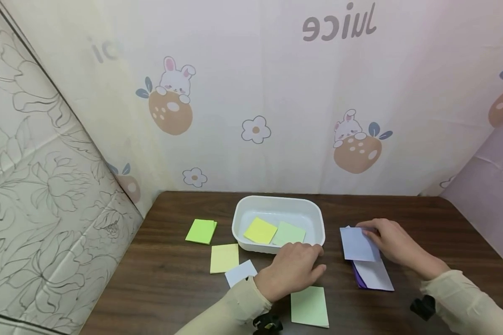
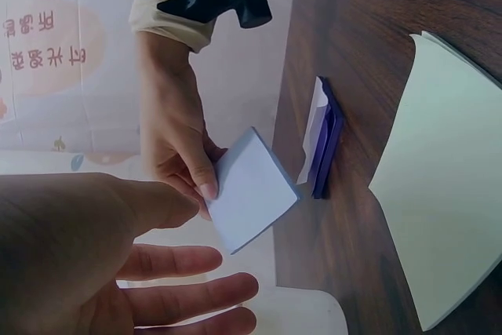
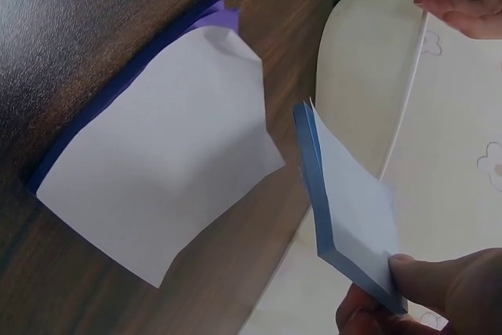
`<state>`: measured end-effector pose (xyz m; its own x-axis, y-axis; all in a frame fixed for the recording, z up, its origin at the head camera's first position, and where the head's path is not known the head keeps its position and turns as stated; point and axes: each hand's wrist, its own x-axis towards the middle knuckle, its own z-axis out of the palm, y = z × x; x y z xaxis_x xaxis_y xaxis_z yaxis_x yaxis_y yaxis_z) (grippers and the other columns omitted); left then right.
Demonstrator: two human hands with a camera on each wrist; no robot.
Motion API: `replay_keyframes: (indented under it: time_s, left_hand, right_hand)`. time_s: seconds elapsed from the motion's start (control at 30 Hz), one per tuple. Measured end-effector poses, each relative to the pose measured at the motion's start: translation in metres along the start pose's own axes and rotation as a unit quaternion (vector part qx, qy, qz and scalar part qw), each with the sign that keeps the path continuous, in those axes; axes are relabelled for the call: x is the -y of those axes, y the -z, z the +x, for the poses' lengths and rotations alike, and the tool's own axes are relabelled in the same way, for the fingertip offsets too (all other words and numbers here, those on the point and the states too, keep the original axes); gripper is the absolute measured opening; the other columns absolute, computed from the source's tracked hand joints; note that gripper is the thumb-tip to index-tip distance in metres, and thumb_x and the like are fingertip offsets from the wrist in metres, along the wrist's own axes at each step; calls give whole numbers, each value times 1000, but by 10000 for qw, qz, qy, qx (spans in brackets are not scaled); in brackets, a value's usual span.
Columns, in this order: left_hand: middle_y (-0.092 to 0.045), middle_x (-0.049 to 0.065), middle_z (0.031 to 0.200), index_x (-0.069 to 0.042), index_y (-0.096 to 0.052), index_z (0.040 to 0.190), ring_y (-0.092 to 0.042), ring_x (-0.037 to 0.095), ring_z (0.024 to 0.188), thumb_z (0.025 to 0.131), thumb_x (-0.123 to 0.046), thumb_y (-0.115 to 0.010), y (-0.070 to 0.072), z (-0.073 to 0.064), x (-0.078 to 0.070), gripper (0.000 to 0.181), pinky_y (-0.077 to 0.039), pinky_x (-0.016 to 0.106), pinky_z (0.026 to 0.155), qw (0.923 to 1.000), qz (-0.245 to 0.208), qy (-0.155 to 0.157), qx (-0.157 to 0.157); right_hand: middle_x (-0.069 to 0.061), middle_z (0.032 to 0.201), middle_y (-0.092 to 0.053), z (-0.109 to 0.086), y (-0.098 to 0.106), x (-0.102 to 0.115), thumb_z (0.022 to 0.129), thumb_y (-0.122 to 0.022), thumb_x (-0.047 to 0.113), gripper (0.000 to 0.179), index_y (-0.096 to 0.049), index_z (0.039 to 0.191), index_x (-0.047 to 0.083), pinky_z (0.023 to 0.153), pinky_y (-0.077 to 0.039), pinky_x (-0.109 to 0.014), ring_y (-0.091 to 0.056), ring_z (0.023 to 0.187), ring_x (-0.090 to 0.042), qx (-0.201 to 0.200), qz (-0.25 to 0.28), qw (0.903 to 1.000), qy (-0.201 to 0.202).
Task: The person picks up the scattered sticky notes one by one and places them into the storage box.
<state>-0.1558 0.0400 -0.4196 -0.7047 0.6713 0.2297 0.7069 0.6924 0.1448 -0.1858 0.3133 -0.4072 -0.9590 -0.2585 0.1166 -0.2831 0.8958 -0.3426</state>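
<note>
My right hand (image 1: 396, 244) pinches a light blue sticky note pad (image 1: 359, 244) between thumb and fingers, raised off the table as both wrist views show. Below it lies a purple sticky note pad (image 3: 118, 88) with a whitish top sheet (image 3: 157, 147) that lifts at its edges. My left hand (image 1: 291, 270) is in front of the white tray (image 1: 276, 199), fingers loosely extended and nothing in its grasp. Inside that tray lie a yellow note pad (image 1: 260, 230) and a pale green one (image 1: 290, 233). Another pale green pad (image 1: 310, 307) rests on the table below my left hand.
Left of the tray, a bright green pad (image 1: 201, 231), a pale yellow pad (image 1: 224, 258) and a whitish pad (image 1: 240, 272) lie on the dark wooden table (image 1: 159, 279). The left forearm partly covers the whitish one. A printed curtain (image 1: 293, 153) hangs behind the table.
</note>
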Motion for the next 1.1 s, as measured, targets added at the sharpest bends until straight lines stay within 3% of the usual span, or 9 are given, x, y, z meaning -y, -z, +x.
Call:
replay_keyframes:
  time_s: [0.5, 1.1]
  left_hand:
    - [-74, -9, 85, -19, -72, 110, -63, 5, 66, 96, -34, -65, 1, 1, -1, 21, -41, 19, 54, 10000, 64, -12, 59]
    - [-73, -9, 82, -18, -72, 106, -66, 9, 68, 95, -32, -66, 7, -1, 4, 19, -44, 22, 55, 9998, 64, -14, -195]
  right_hand:
    - [-24, 110, -73, -9, 7, 10, 94, -64, 0, 22, -73, 113, -3, 75, -55, -53, -69, 99, -39, -86, 13, 9999, 77]
    - [-18, 105, -73, -10, 8, 21, 94, -64, 1, 23, -73, 116, 0, 62, -50, -34, -61, 82, -20, -4, 200, 9998, 9]
